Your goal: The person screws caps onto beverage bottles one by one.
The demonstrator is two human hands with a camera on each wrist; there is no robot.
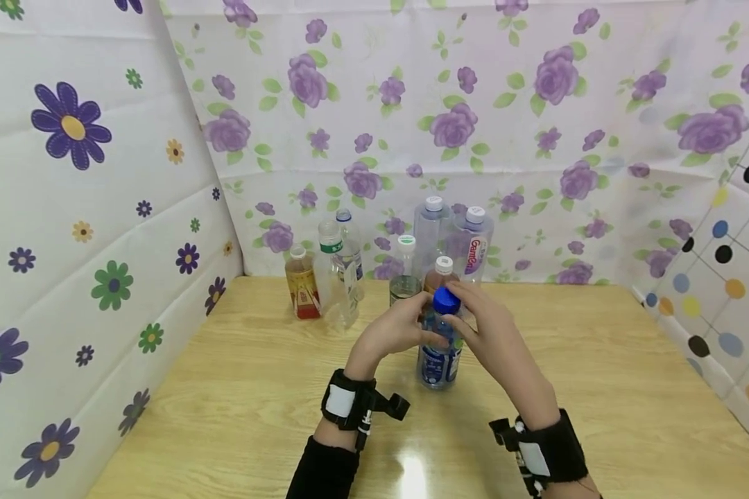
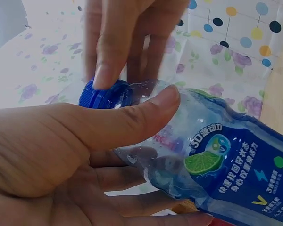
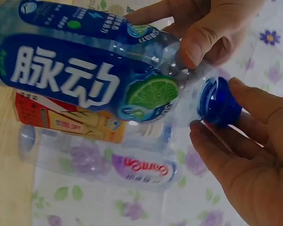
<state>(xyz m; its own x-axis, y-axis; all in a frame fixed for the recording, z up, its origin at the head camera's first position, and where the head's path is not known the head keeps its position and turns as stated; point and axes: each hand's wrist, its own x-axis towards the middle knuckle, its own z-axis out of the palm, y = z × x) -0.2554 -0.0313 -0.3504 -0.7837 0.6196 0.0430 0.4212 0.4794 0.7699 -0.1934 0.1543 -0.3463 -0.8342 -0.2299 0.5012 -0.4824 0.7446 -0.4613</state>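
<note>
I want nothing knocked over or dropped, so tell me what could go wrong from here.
The blue cap, once loose, could slip from the right hand. The blue-labelled bottle might twist or tip if the left hand, around its upper part, loosens. The orange-labelled bottle stands close behind, so a jolt might topple it.

1. "脉动" runs in large white characters across the blue label (image 3: 66,77) of the blue-capped bottle (image 3: 188,101).
2. "3D源动力" arcs above the lime picture (image 2: 203,163) on that label, near "快速找回好状态" and a yellow "V"; finer print blurs.
3. "Ganten" marks the pink-and-white label (image 1: 476,255) of a clear bottle (image 1: 483,229) behind.
</note>
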